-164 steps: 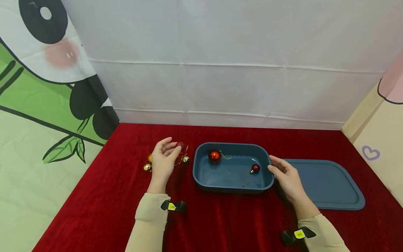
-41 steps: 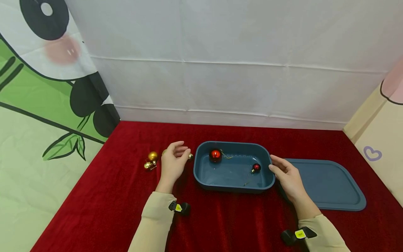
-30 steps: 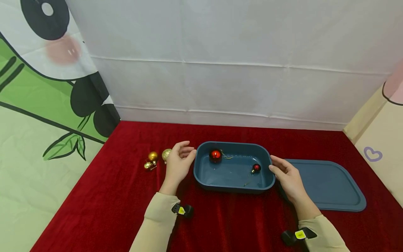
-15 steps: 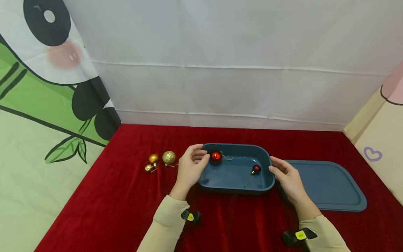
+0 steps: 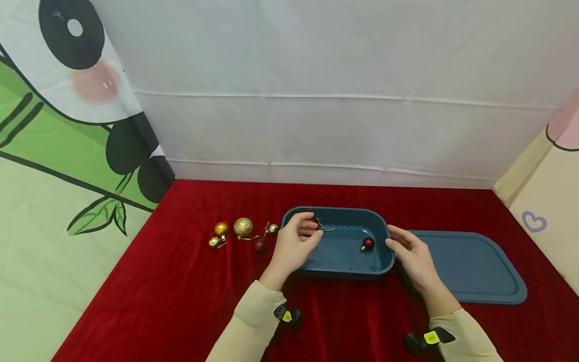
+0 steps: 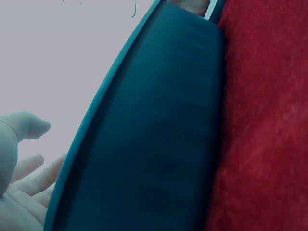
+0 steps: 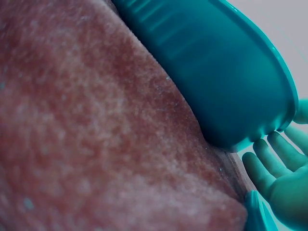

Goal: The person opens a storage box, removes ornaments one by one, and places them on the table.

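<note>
In the head view my left hand (image 5: 296, 244) hovers over the left side of the blue rectangular container (image 5: 340, 272), partly covering a shiny red ball ornament (image 5: 313, 221) inside. Its thumb and fingers are apart with nothing between them, as the left wrist view also shows. My right hand (image 5: 411, 254) holds the container's right rim, thumb at the edge and fingers against the outer wall. A smaller dark red ornament (image 5: 368, 243) lies in the container's right half. Left of it on the cloth are a glittery gold ball (image 5: 243, 227) and a dark red ball (image 5: 260, 245).
A flat blue lid (image 5: 470, 266) lies right of the container, partly behind my right hand. More gold balls (image 5: 221, 229) rest at the left, and a small gold ball (image 5: 273, 229) sits near the container. Red cloth (image 5: 172, 301) covers the table; a pale backdrop (image 5: 334, 100) stands behind.
My left hand held a dark red ball earlier; that ball now lies on the cloth. The hand has moved right, empty, to over the container. My right hand has stayed at the rim.
</note>
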